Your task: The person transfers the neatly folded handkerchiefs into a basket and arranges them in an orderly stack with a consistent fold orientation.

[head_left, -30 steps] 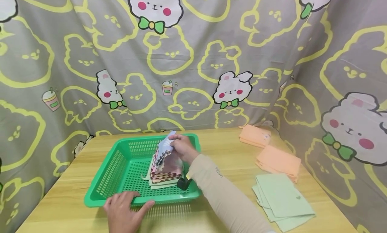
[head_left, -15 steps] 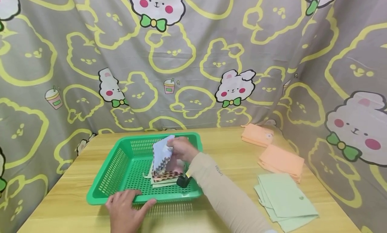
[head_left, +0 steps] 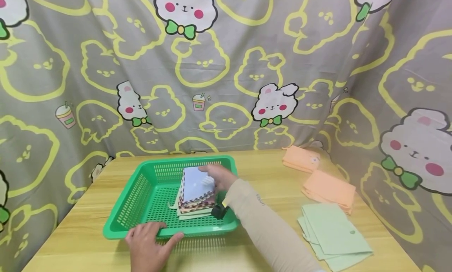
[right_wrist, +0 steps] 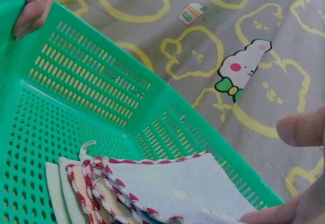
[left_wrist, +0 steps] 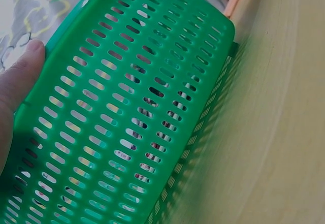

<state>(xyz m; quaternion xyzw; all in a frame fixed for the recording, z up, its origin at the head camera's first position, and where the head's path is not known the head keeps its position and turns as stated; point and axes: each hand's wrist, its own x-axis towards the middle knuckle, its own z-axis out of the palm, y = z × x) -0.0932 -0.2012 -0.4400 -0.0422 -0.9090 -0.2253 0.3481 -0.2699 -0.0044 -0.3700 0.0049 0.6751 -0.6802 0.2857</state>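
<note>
A green plastic basket (head_left: 123,201) stands on the table. My left hand (head_left: 148,242) holds its near rim, fingers curled over inside and thumb on the outside, as the left wrist view shows the thumb (left_wrist: 28,64). Inside, to the right, lies a stack of folded cloths. A light blue cloth (head_left: 194,182) with braided-pattern edging lies on top, over several patterned ones and pale green cloths (right_wrist: 58,188). My right hand (head_left: 220,176) is at the right side of the stack. In the right wrist view, one finger (right_wrist: 274,215) touches the blue cloth and another digit stands apart, raised.
To the right of the basket lie two folded orange cloths (head_left: 330,189) and a folded light green cloth (head_left: 333,231) on the wooden table (head_left: 268,201). A grey curtain (head_left: 219,76) with cartoon rabbits hangs behind the table and along its sides.
My right hand has lowered the light blue cloth from tilted and raised to flat on the stack, and its fingers have loosened. My left hand has stayed on the rim.
</note>
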